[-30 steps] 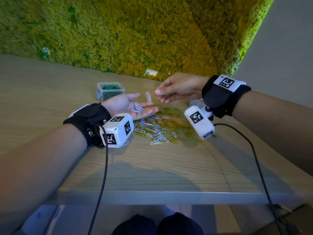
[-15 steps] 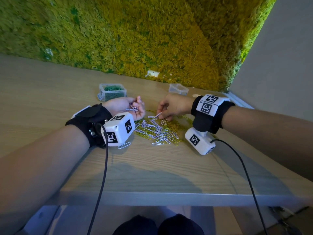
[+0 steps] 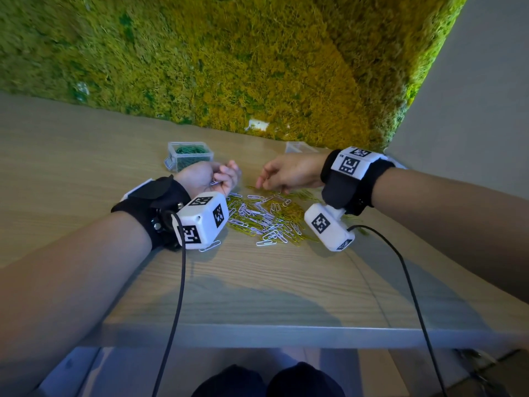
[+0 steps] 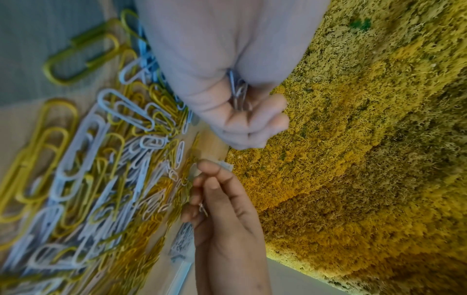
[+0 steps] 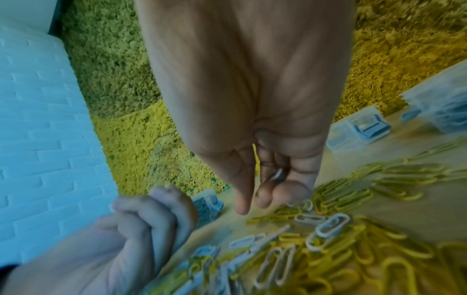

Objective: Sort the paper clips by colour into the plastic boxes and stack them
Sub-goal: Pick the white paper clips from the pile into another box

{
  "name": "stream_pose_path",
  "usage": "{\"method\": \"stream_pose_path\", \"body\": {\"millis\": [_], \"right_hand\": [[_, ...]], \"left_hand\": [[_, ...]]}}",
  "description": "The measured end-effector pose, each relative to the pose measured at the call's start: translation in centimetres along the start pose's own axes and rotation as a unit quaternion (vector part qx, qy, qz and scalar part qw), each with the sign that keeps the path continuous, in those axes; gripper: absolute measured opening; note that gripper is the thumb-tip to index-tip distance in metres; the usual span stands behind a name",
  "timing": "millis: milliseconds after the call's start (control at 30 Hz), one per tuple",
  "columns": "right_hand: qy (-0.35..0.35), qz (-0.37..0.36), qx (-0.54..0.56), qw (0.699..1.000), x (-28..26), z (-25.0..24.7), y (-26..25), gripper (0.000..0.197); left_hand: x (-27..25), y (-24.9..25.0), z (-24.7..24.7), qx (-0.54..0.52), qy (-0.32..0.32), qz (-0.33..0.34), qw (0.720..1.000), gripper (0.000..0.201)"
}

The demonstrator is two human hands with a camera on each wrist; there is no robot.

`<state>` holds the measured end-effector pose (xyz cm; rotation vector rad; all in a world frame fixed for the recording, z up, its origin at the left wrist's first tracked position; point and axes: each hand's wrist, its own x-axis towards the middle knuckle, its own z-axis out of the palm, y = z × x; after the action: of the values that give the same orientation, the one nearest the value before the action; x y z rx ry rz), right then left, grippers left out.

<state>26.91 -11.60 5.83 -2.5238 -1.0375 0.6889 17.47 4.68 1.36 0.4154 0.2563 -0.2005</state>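
Observation:
A mixed pile of white and yellow paper clips (image 3: 266, 219) lies on the wooden table (image 3: 86, 156) between my hands. My left hand (image 3: 224, 177) rests palm up at the pile's left edge, its fingers curled round a small bunch of white clips (image 4: 238, 93). My right hand (image 3: 264, 181) reaches down to the pile's far edge, and a white clip (image 5: 278, 175) sits pinched between its curled fingers. A clear plastic box of green clips (image 3: 190, 154) stands behind my left hand. Another clear box (image 3: 300, 147) stands behind my right hand.
A moss wall (image 3: 229, 67) closes off the table's far side, with a plain wall (image 3: 472, 110) to the right. One white clip (image 3: 210, 246) lies apart by my left wrist camera. Cables hang from both wrists over the near table edge (image 3: 257, 336).
My right hand has dropped from above my left palm to the pile's far edge and picked up a clip. My left hand's fingers have curled over the white clips in it.

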Motion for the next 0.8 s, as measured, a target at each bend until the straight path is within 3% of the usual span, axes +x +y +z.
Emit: {"method": "stream_pose_path", "body": {"millis": [100, 167, 300, 433, 633, 800], "right_hand": [[0.013, -0.029, -0.148, 0.988, 0.1, 0.4, -0.1, 0.026], [0.016, -0.045, -0.175, 0.983, 0.2, 0.5, -0.1, 0.027], [0.017, -0.063, -0.212, 0.975, 0.5, 0.6, -0.6, 0.018], [-0.038, -0.049, -0.234, 0.97, 1.0, 0.4, -1.5, 0.005], [-0.058, -0.032, -0.282, 0.957, 1.0, 0.5, -1.5, 0.024], [0.009, -0.051, -0.224, 0.973, 0.5, -1.4, -1.2, 0.029]], "left_hand": [[0.1, -0.2, 0.1, 0.017, 0.007, 0.009, 1.0, 0.035], [0.0, -0.3, 0.1, 0.021, 0.004, 0.012, 1.0, 0.036], [0.0, -0.4, 0.2, 0.035, 0.013, 0.018, 0.999, 0.038], [-0.1, -0.4, 0.1, 0.056, 0.008, 0.01, 0.998, 0.039], [-0.2, -0.4, 0.2, 0.008, -0.003, 0.037, 0.999, 0.042], [-0.2, -0.1, -0.2, 0.029, 0.002, 0.052, 0.998, 0.043]]}}
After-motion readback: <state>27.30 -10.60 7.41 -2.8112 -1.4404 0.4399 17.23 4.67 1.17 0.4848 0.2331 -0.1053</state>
